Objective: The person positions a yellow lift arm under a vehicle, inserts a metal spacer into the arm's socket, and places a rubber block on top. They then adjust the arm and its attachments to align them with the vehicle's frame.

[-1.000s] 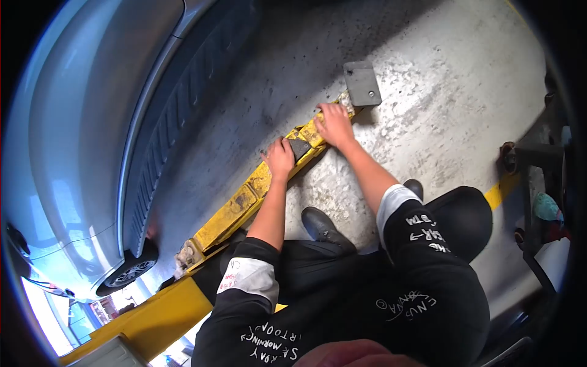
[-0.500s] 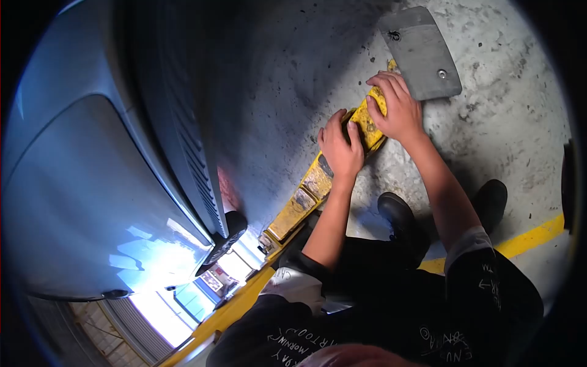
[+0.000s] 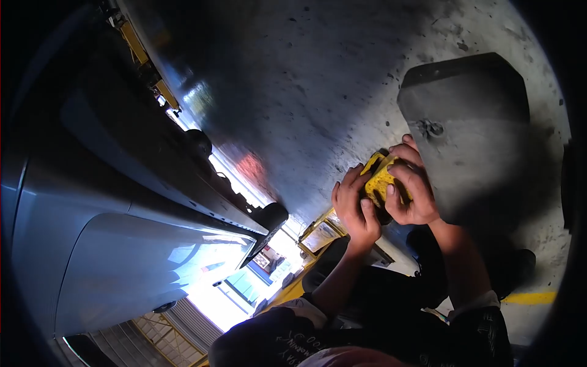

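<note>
A worn yellow lift arm (image 3: 380,187) points away from me, its far end foreshortened between my two hands. My left hand (image 3: 358,208) is wrapped against its left side, thumb toward the near face. On the opposite side, my right hand (image 3: 414,189) curls over the top and right edge, fingers bent round the metal. Just beyond the right hand, a dark grey plate (image 3: 468,101) with a bent front edge and a small twisted fitting overlaps the fingertips in this view. Further back along the arm, a yellow-framed section (image 3: 321,237) shows near my left forearm.
A raised silver-blue vehicle (image 3: 140,257) fills the left side, its sill and a dark wheel (image 3: 272,217) close to the arm. Stained concrete floor (image 3: 293,79) spreads ahead. My dark shoes are at the right, near a yellow floor line (image 3: 529,298).
My view has lowered and turned, showing more beneath the vehicle. Both hands stay on the arm, which now looks shorter, and the grey plate appears larger and lower.
</note>
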### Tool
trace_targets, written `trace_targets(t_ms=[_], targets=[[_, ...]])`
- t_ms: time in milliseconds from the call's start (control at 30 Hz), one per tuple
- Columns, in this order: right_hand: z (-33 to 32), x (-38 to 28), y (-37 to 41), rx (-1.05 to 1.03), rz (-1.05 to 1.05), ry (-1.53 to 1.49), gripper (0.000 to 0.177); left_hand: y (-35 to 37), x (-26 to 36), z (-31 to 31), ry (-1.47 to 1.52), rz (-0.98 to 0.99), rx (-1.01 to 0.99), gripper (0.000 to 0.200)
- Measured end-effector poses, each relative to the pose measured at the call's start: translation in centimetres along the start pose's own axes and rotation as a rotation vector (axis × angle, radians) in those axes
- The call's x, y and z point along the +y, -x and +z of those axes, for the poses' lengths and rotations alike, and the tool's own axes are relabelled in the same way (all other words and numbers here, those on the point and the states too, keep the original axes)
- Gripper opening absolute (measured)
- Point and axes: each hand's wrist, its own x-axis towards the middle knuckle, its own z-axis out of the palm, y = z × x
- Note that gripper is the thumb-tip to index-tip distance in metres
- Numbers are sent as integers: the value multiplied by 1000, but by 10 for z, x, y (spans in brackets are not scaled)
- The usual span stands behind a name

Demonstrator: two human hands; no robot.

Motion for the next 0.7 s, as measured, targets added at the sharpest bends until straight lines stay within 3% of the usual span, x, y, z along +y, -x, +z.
trace_targets(t_ms=[700], targets=[[3, -4, 2, 26, 40, -95, 20, 0, -2, -1, 42, -17, -10, 57]])
